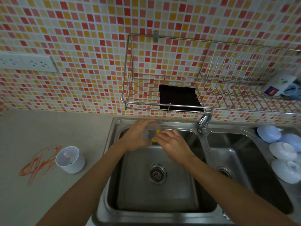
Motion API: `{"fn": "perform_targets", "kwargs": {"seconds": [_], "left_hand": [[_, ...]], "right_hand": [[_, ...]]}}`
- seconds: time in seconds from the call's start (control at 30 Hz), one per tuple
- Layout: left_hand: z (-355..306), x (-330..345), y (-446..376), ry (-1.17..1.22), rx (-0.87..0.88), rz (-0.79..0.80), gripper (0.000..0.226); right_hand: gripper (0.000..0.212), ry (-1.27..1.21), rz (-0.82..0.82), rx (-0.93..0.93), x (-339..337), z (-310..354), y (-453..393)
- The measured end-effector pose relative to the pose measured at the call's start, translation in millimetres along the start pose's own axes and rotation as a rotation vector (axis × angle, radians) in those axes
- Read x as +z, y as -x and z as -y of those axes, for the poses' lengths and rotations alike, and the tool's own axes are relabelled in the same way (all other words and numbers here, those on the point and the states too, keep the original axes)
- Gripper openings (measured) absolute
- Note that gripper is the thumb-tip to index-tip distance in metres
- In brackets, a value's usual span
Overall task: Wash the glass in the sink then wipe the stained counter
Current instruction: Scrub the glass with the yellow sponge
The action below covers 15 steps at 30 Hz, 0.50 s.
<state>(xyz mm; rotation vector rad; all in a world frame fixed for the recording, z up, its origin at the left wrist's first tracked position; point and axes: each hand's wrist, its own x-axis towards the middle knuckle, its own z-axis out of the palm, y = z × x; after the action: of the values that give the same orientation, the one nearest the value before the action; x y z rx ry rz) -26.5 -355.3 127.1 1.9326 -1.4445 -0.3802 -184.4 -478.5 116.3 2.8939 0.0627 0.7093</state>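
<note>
One glass (150,132) over the sink (114,160), gripped by left hand (138,136), mouth facing right, axis roughly level, right hand (172,142) pinching one yellow sponge (154,137), one orange stain (37,162) left.

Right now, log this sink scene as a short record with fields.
left hand: holds the glass over the left sink basin
right hand: presses a yellow sponge at the glass
tap: no water visible
counter stain: orange smears, not wiped
white cup: upright beside the stain
rack: dark cloth on it
right of sink: white bowls upside down
</note>
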Motion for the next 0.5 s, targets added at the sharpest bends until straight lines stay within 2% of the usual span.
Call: {"fn": "perform_targets", "kwargs": {"seconds": [0.1,0.2,0.3,0.4,0.5], "left_hand": [[1,6,6,0.101,-0.041,-0.065,0.086],[0,12,11,0.111,-0.072,-0.137,0.096],[-1,14,12,0.052,-0.056,-0.216,0.095],[3,12,9,-0.018,-0.008,-0.211,0.087],[7,4,4,-0.138,0.065,-0.165,0.082]], "right_hand": [[0.02,0.013,-0.096,0.018,-2,2,-1],[0.018,0.021,-0.152,0.033,-2,4,0],[0.015,-0.034,-0.153,0.083,0,7,0],[0.019,-0.269,-0.093,0.194,0,14,0],[0.024,-0.708,-0.038,0.467,-11,20,-4]]}}
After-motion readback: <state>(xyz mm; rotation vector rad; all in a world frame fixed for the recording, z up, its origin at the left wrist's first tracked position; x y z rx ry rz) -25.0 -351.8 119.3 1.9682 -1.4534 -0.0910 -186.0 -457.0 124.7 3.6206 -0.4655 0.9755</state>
